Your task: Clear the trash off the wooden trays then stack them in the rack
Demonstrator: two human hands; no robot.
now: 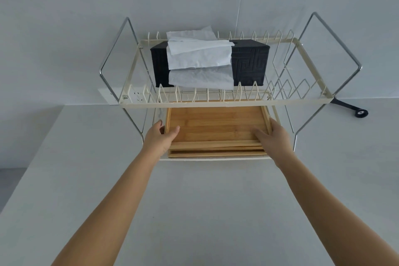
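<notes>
Got the top wooden tray point(216, 124) sitting on another tray point(216, 154) on the lower shelf of the wire rack point(216, 103). My left hand point(160, 136) grips its near left corner, thumb over the rim, and my right hand point(273, 136) clamps the right edge. Up top there's a black tissue box point(248, 60) with tissues point(200, 56) hanging out. Rack's on the white bench point(205, 201).
</notes>
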